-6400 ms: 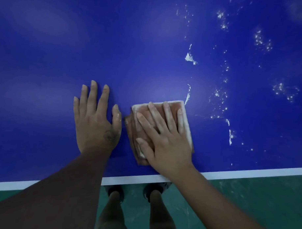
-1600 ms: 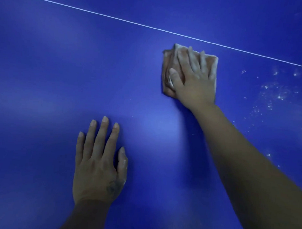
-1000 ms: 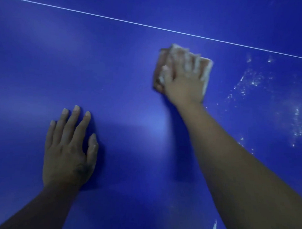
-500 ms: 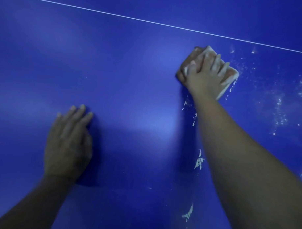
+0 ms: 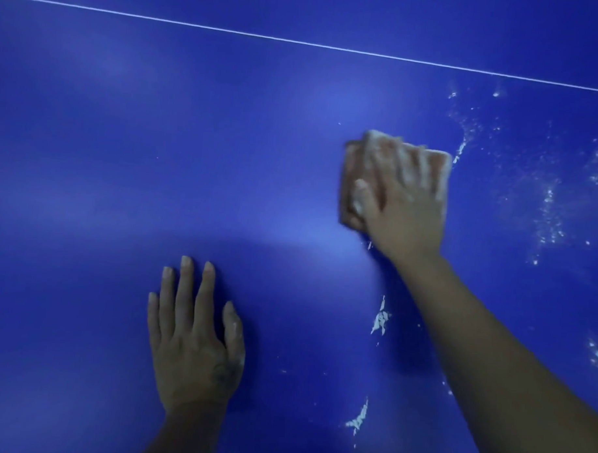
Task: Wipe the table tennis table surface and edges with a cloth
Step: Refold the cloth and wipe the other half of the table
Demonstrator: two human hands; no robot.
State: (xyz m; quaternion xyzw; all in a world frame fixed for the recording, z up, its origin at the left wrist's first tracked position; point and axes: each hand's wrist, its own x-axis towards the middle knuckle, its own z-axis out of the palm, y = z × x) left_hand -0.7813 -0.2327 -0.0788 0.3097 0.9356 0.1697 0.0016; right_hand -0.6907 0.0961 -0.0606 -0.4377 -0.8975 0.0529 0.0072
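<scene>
The blue table tennis table (image 5: 124, 152) fills the view. A folded pinkish cloth (image 5: 352, 167) with a white edge lies flat on it at centre right. My right hand (image 5: 402, 202) presses on the cloth with straight, spread fingers, blurred by motion. My left hand (image 5: 193, 338) rests flat on the table at lower centre, fingers straight, holding nothing. White smears and specks (image 5: 379, 319) lie on the surface below the cloth and to its right.
A thin white centre line (image 5: 297, 41) runs across the table near the top, slanting down to the right. More white residue (image 5: 549, 214) is scattered at the right side. A further streak (image 5: 358, 416) sits near the bottom.
My right hand has drawn the cloth back toward me and slightly left, away from the white line. My left hand now lies flat with its fingers spread and straight.
</scene>
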